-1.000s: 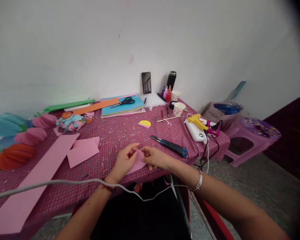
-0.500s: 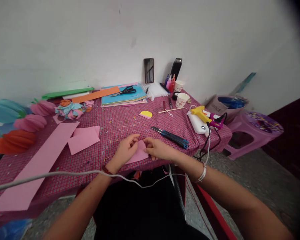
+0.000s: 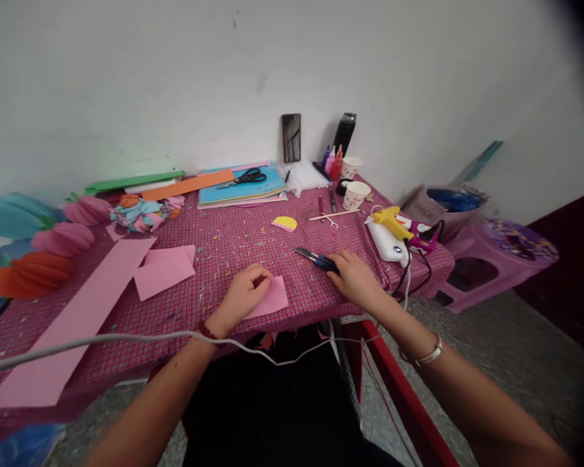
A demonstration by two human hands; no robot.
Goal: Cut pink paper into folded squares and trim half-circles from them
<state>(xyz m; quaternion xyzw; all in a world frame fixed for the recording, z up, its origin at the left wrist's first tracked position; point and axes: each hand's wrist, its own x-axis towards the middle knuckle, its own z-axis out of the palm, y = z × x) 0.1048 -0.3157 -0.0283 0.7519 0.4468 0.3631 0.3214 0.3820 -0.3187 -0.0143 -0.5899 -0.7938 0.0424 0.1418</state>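
Note:
My left hand (image 3: 247, 289) is closed with thumb and fingertips pinched on a small piece of pink paper (image 3: 275, 297) at the table's front edge. The paper looks folded, and part of it lies beneath the hand. To the right, my right hand (image 3: 354, 275) has its fingers closed round the handle of a blue and black utility knife (image 3: 317, 259). The knife lies on the tablecloth with its blade end pointing left and away from me; most of its handle is hidden under the hand. Beyond both hands rests a yellow and pink half-round paper piece (image 3: 285, 223).
Long pink paper (image 3: 78, 318) and pink squares (image 3: 168, 275) lie left. Scissors (image 3: 250, 176) rest on coloured sheets at the back. A yellow glue gun (image 3: 393, 223) and paper cup (image 3: 355, 195) stand right. A white cable (image 3: 141, 336) crosses before me.
My right hand has let go of the pink paper and moved right onto the utility knife. My left hand stays on the paper, which now lies flatter.

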